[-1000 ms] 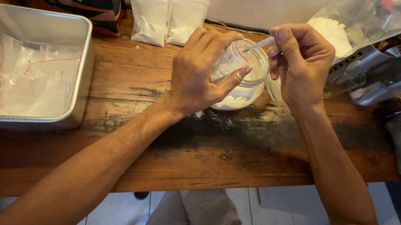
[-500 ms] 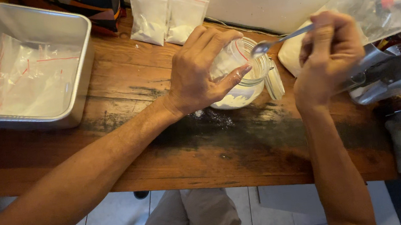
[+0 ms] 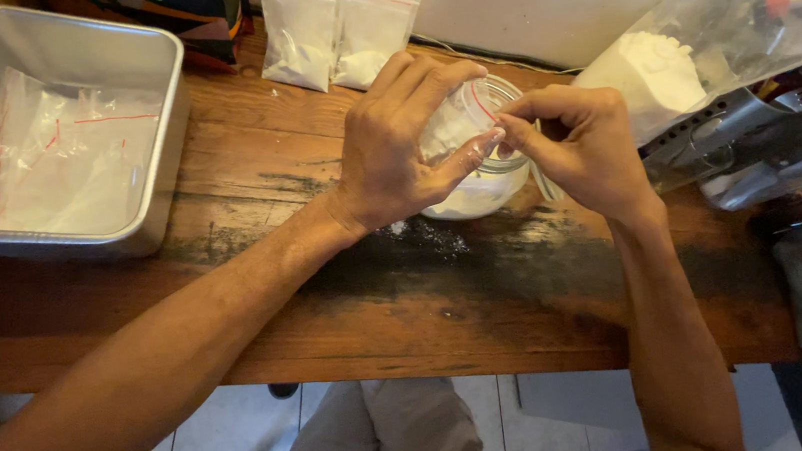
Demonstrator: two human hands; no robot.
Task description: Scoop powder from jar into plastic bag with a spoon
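Clear plastic is seen in the small bag [image 3: 474, 162] of white powder, which is held upright on the wooden desk [image 3: 349, 302]. Much of the bag is hidden behind the left hand [image 3: 402, 145], which is wrapped around it. The bag's top edge is pinched by the right hand [image 3: 578, 145]; what lies under those fingers cannot be made out. A shiny metal tray [image 3: 168, 171] with flat empty bags is seen at the left. Two filled bags [image 3: 338, 21] are leaned at the back. A big, partly cut-off bag of powder [image 3: 665, 69] is seen at the right.
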